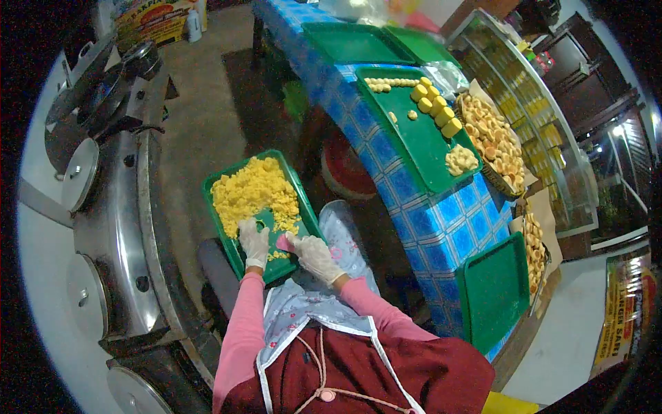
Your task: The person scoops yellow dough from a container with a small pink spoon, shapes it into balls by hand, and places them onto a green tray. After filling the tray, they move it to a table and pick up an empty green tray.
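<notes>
Peeking from right hand (pixel 316 254), pink tool (pixel 284 243)

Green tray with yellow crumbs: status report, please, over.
Left hand open on yellow crumbs in green tray. Right hand touching pink piece, grip unclear. Nothing in the way.

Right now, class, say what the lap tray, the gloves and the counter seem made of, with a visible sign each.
Lap tray: probably plastic, uniform matte green with moulded raised rim. Gloves on left hand and right hand: thin, whitish, clinging, perhaps latex. Counter: looks like glossy blue tile, by its grid lines.
</notes>
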{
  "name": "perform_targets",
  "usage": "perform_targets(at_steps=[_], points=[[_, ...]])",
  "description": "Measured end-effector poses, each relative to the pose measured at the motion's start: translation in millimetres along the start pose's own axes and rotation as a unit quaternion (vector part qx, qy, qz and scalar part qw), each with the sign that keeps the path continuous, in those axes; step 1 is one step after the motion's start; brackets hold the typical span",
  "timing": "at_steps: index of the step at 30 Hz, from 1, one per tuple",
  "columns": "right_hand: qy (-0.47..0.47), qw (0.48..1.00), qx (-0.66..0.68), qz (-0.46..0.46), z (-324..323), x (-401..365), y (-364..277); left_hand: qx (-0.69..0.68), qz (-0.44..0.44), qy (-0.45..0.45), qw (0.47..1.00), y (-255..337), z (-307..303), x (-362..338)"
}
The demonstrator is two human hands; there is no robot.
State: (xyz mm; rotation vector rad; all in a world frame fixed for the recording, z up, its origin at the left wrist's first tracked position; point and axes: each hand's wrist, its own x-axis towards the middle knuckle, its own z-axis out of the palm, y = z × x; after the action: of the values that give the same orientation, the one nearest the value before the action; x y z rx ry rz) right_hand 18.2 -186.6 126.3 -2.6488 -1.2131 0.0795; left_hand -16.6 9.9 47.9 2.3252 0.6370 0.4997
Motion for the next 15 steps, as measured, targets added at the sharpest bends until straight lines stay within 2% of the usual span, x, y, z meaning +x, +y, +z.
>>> perform_targets(at_steps=[4,7,8,9,12,15], points=[[-0.045,0.997,0.051,0.036,-15,-2,-2,-0.007,-0.041,-0.015,0.999,13,-10,-1],[-0.001,0.992,0.102,0.077,-16,-6,1,0.002,-0.029,-0.009,1.000,3,-1,-1],[-0.016,0.993,0.083,0.086,-13,-6,4,0.025,-0.020,-0.010,0.999,-7,7,-4],[0.033,0.997,0.058,0.045,-13,-7,6,0.024,-0.008,-0.008,1.000,-7,4,-5],[-0.018,0.996,0.042,0.071,-31,-9,4,-0.019,0.061,0.014,0.998,0,-14,-9],[-0.019,0.997,0.023,0.076,-38,-11,8,-0.098,-0.063,-0.051,0.992,10,-27,-7]])
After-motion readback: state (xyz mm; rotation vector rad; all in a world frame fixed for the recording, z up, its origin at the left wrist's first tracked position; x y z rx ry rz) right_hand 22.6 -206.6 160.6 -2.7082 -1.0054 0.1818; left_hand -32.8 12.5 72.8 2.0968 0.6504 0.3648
